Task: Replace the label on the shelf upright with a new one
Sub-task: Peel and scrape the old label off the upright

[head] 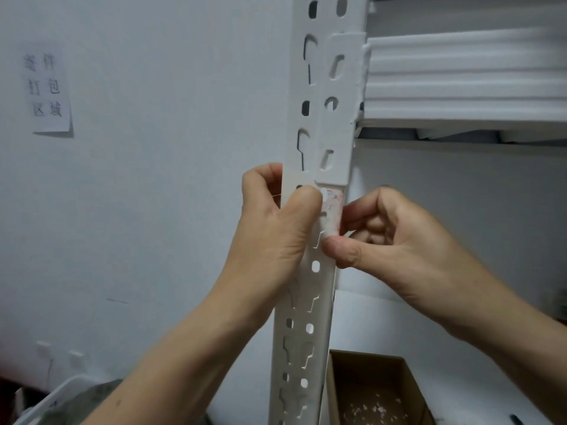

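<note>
A white slotted shelf upright (322, 118) runs up the middle of the view. On its front face sits a small worn label (332, 210), white with pinkish traces, its lower end curled away from the metal. My left hand (273, 228) grips the upright from the left, thumb tip pressed beside the label. My right hand (389, 237) comes in from the right, with thumb and curled fingers pinching the label's lower edge.
White foam sheets (466, 78) are stacked on the shelf at upper right. An open cardboard box (377, 391) holding small white scraps sits at the bottom. A paper sign (46, 90) hangs on the wall at left. A white bin (58, 397) is at lower left.
</note>
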